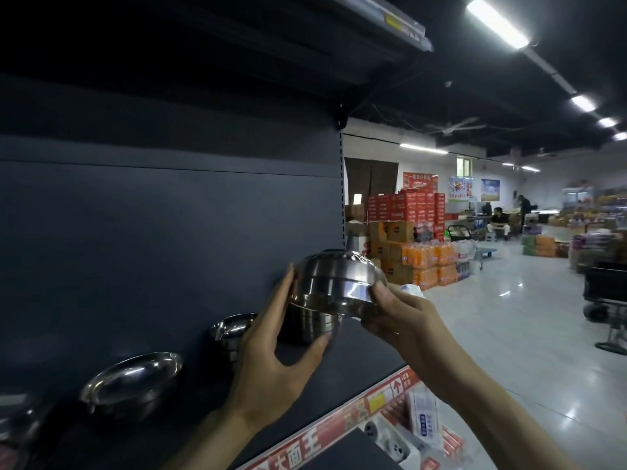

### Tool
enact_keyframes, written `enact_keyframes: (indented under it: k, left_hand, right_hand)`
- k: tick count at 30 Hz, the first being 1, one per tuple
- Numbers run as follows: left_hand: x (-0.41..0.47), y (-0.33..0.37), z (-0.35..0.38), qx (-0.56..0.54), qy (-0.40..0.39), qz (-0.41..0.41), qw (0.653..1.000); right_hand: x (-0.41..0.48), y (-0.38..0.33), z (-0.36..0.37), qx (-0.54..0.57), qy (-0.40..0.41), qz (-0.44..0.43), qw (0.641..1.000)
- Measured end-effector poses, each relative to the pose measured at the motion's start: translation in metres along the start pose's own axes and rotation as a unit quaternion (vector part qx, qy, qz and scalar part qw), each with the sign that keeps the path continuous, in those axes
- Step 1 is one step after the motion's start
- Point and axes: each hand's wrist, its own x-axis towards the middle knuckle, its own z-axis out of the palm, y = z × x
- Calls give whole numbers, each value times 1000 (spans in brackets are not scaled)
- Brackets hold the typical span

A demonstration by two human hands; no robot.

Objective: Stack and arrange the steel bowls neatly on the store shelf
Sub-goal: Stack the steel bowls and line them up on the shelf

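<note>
Handling the upturned bowl [336, 283]: polished steel, so judged light, rigid and slick; it will not deform, but it could slide from dry fingers and would clatter or dent if dropped.
Where to take hold: the rolled rim gives the surest purchase, with opposing pressure on the ribbed wall; the smooth dome offers little.
Bowl position: held bottom-up in the air, over the right end of the shelf [359, 361], directly above a lower bowl [315, 329].
Right hand [403, 317]: pinches the rim on the bowl's right side, fingers curled under the edge.
Left hand [271, 354]: spread, with straight fingers pressed to the bowl's left wall and the thumb reaching out beneath, toward the lower bowl.
Contact below: I cannot tell whether the held bowl's rim touches the lower bowl.
Count: the ribs may be one bowl's wall or several nested bowls; it is not clear.
Lower bowl: mostly in shadow and behind the left hand, so its orientation is uncertain.
Neighbours: a small stack of bowls [234, 334], then a wide bowl [135, 378] further left.
Frame edge: more steelware [17, 418] is cut off at far left.
Beneath: a red price strip [383, 398] and white packets [424, 422], blurred.
</note>
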Motion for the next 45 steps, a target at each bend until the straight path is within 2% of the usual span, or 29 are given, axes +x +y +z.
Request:
enact_keyframes:
  k: [3, 6, 14, 17, 21, 26, 32, 35, 45]
  left_hand:
    - [-2, -4, -6, 77, -40, 41, 995]
    - [-2, 1, -9, 94, -84, 48, 991]
    - [-2, -10, -14, 102, -55, 42, 992]
    - [-1, -16, -15, 72, -28, 29, 997]
    - [-3, -18, -13, -11, -15, -25, 1000]
    - [-3, -17, -11, -142, -56, -79, 985]
    - [-2, -14, -7, -243, -41, -148, 958]
    - [-2, -17, -7, -261, -47, -163, 950]
    - [4, -40, -5, -242, -26, -177, 954]
  right_hand:
    - [1, -8, 6, 7, 27, 34, 999]
    - [3, -13, 6, 9, 38, 61, 997]
    - [7, 0, -1, -48, -4, 113, 992]
    - [7, 4, -2, -30, -29, 115, 993]
    - [7, 3, 8, 19, -7, 85, 996]
    - [1, 2, 11, 60, -4, 81, 995]
    - [-6, 21, 11, 2, -53, 71, 996]
    - [-6, 29, 10, -19, -69, 55, 996]
    - [13, 41, -2, -52, -35, 40, 997]
